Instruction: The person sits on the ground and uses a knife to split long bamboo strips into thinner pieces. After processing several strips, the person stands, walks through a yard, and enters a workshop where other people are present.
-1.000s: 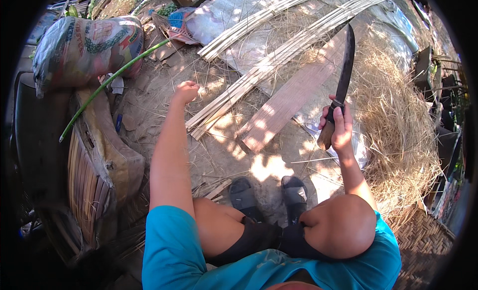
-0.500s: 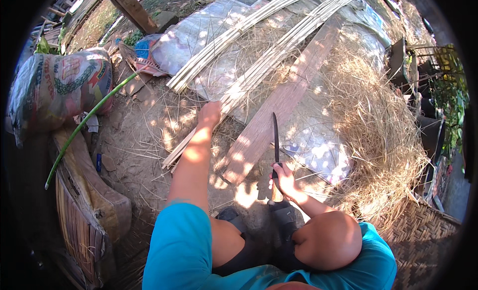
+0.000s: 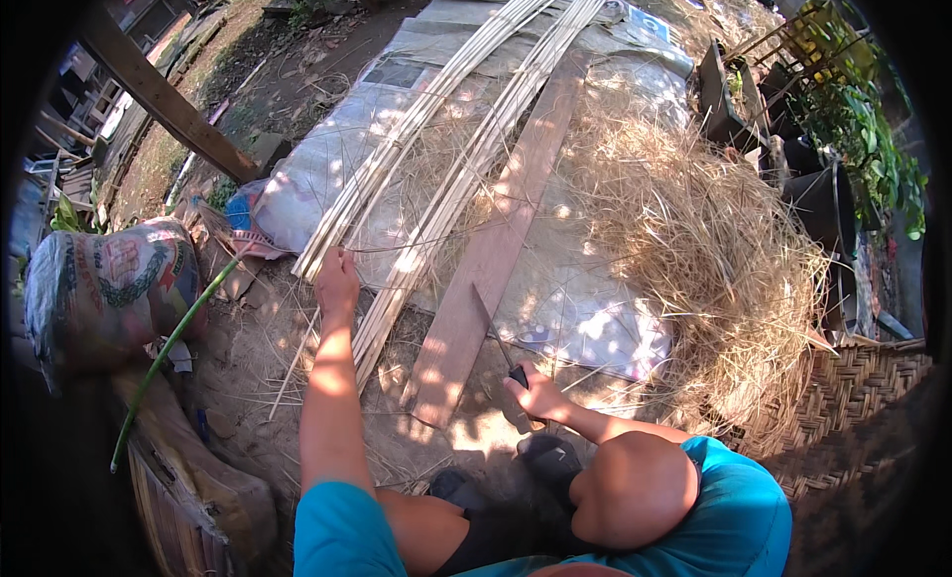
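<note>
My left hand (image 3: 338, 285) is closed at the near end of the left bundle of pale bamboo strips (image 3: 426, 106). A thin bamboo strip (image 3: 295, 372) runs out below the fist, which appears to grip it. To the right, a second bundle of strips (image 3: 451, 205) lies roughly parallel to the first. My right hand (image 3: 540, 392) is wrapped round the dark handle of a long knife (image 3: 493, 329), its blade slanting up and left over a flat brown plank (image 3: 474, 294). The handle is partly hidden by the fingers.
Dry straw-like shavings (image 3: 684, 220) heap up on the right, over pale sheeting (image 3: 585, 329). A stuffed sack (image 3: 119, 285), a green stalk (image 3: 174, 344) and a wooden block (image 3: 223, 493) are at left. Woven matting (image 3: 843, 418) lies at lower right.
My left hand has gone from the right bundle to the left bundle's near end, apparently with a strip. The knife's tip has swung leftward over the plank. The view has shifted.
</note>
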Available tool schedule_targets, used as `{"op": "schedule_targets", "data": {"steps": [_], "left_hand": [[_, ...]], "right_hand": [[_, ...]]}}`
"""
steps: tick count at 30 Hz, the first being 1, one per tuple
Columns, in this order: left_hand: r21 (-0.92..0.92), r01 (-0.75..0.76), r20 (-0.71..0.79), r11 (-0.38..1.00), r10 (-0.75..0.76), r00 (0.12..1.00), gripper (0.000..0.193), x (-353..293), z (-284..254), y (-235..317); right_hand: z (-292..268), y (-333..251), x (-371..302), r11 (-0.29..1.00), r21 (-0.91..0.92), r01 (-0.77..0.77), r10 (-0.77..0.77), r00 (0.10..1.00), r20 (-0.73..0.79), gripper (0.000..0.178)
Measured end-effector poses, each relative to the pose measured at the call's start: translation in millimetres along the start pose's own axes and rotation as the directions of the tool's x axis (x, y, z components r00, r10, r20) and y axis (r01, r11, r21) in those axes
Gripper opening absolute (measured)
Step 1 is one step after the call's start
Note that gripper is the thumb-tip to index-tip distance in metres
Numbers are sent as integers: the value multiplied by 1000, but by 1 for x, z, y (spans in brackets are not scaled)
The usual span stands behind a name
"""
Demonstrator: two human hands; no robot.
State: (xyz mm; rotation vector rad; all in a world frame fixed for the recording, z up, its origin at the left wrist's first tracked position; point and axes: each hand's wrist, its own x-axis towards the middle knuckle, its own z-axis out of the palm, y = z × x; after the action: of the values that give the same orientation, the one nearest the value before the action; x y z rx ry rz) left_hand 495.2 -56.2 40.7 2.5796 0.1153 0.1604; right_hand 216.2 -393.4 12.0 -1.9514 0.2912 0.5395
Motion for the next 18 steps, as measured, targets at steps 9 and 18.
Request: {"op": "schedule_targets", "data": {"steps": [9, 18], "left_hand": [[-35, -21, 102, 999, 24, 994, 41, -15, -14, -44], [-26, -47, 71, 999, 49, 996, 47, 3, -4, 0]], "right_hand": [[-6, 19, 15, 946, -277, 167, -166, 986, 25, 47], [-6, 9, 9, 935, -314, 162, -193, 979, -69, 47]]}}
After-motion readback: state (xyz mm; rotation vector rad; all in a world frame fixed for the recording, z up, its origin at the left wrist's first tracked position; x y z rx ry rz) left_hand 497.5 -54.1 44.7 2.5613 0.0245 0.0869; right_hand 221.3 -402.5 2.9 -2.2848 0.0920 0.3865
